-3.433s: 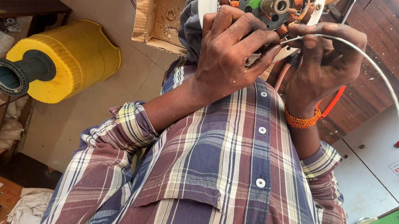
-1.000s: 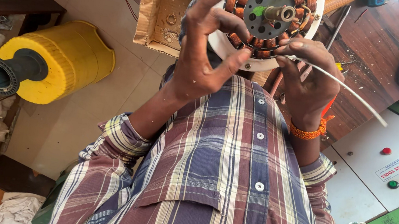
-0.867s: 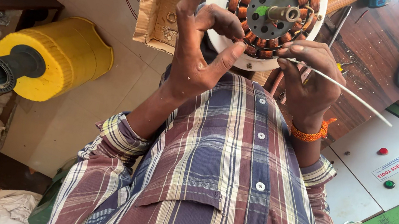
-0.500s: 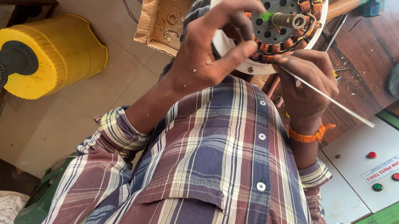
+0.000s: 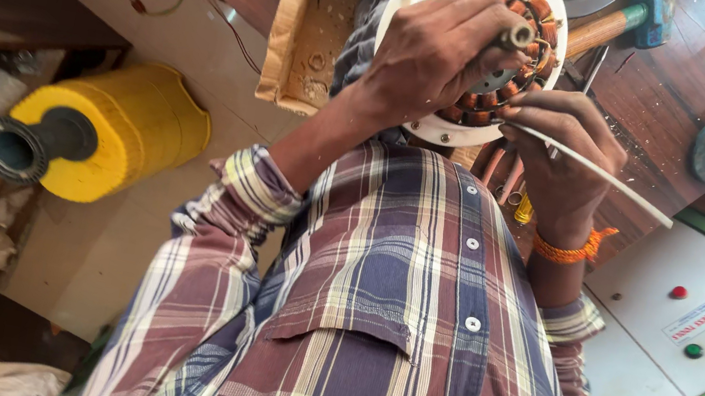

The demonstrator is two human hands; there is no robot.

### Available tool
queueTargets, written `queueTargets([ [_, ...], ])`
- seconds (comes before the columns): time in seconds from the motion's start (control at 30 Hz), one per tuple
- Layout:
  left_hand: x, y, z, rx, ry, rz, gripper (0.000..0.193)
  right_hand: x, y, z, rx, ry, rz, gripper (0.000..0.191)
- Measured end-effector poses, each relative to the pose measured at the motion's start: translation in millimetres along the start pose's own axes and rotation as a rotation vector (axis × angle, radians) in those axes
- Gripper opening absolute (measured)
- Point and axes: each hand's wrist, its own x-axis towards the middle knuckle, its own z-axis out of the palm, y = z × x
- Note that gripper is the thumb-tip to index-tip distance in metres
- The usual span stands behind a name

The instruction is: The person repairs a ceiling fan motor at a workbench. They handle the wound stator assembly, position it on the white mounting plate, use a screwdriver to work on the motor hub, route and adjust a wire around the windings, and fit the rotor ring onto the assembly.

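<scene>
- Stator (image 5: 442,130), the round white plate ringed with copper windings, is sitting at the far end of your reach, straight ahead of your chest, face turned up towards you.
- Your left hand (image 5: 430,57) is lying right across the stator's face, fingers closed around the short metal shaft (image 5: 518,35) that is sticking up from its centre. That's the hand on the stator itself, and it is covering most of the left half.
- Your right hand (image 5: 562,158) is sitting just off the stator's lower right rim, fingers curled and pinching a thin white rod (image 5: 612,178).
- That rod is the relation to watch: its long axis is running from the windings at the stator's lower right edge, out through your fingers and away to the right, sloping down from the stator. The near tip seems to be touching the coils, though your fingers are hiding the exact contact.
- So the windings lie just left of and above your right fingertips, practically touching.
- Right of the stator, a wooden-handled hammer (image 5: 610,26) is lying on the brown bench; left of the stator, a cardboard box (image 5: 310,26) is standing just beside it.
</scene>
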Motion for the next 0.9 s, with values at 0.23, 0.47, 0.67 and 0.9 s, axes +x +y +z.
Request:
queueTargets([
  [0.23, 12.7, 13.9, -18.3, -0.157, 0.017, -0.258, 0.047, 43.7, -52.9, -31.5, -0.098, -0.094, -0.045, 0.011],
  [0.47, 15.2, 0.7, -14.0, -0.452, -0.058, -0.461, 0.054, 79.4, -72.4, -45.1, -0.214, -0.296, -0.127, 0.013],
  [0.67, 12.8, -17.8, 6.2, -0.943, 0.110, -0.661, 0.054, 54.9, -67.6, -42.2, -0.154, 0.182, -0.044, 0.018],
  [0.9, 10.5, -17.0, 11.6, -1.085, 0.414, -0.804, 0.045, 32.4, -47.1, 1.5, -0.062, 0.194, 0.162, 0.034],
])
